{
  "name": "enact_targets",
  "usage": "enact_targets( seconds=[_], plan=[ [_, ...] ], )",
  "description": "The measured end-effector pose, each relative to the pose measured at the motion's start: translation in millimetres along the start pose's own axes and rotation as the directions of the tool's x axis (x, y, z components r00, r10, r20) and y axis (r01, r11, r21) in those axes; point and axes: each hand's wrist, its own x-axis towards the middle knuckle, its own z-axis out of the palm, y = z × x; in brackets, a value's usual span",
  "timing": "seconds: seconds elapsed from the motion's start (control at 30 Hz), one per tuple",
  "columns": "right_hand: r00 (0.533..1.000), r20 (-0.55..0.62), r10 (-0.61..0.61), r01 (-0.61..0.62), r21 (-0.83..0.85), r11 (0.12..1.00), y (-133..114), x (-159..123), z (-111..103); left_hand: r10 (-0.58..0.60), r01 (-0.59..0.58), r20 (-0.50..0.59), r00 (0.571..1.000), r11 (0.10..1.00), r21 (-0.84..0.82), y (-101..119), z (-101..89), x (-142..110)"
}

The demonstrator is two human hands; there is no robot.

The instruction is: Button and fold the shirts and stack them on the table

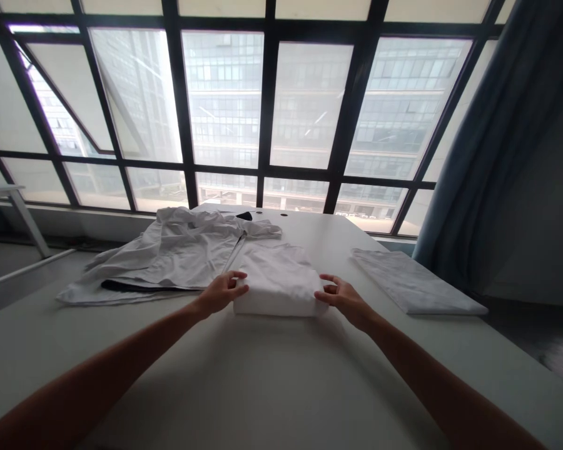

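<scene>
A folded white garment (278, 278) lies in the middle of the white table (244, 375). My left hand (223, 291) grips its near left corner, fingers curled over the edge. At the near right corner, my right hand (342, 297) pinches the fabric with thumb and fingers. Both arms reach straight forward over the tabletop.
A pile of unfolded white clothes (169, 256) with something dark under it lies to the left. Another folded white piece (415, 281) rests at the right, near the table edge. Large windows (267, 106) stand behind; a blue curtain (502, 144) hangs at right.
</scene>
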Motion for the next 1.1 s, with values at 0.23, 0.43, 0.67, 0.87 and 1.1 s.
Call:
enact_targets(
  seconds=[0.23,0.43,0.67,0.87,1.1],
  plan=[
    [1.0,-0.01,-0.026,0.027,0.296,0.955,13.9,11.8,21.8,-0.147,0.158,0.06,0.987,0.94,-0.303,-6.5,-0.5,1.0],
    [1.0,0.0,0.029,-0.029,0.028,0.999,7.8,3.5,16.7,-0.195,0.213,0.091,0.977,0.942,-0.26,-12.3,2.1,-2.1],
    [0.997,0.074,0.033,-0.017,-0.2,0.98,-0.6,-11.7,0.6,-0.128,0.117,0.079,0.989,0.986,0.122,-5.6,-7.9,-7.1],
    [0.99,0.105,0.098,-0.086,-0.108,0.99,0.3,-6.2,-10.1,-0.16,0.138,0.076,0.984,0.963,0.232,-10.7,-12.5,-5.4],
    [0.962,0.244,0.12,-0.11,-0.053,0.992,-0.2,-10.9,-14.2,-0.194,0.165,0.111,0.975,0.959,0.232,-4.3,-15.5,-8.6]
  ],
)
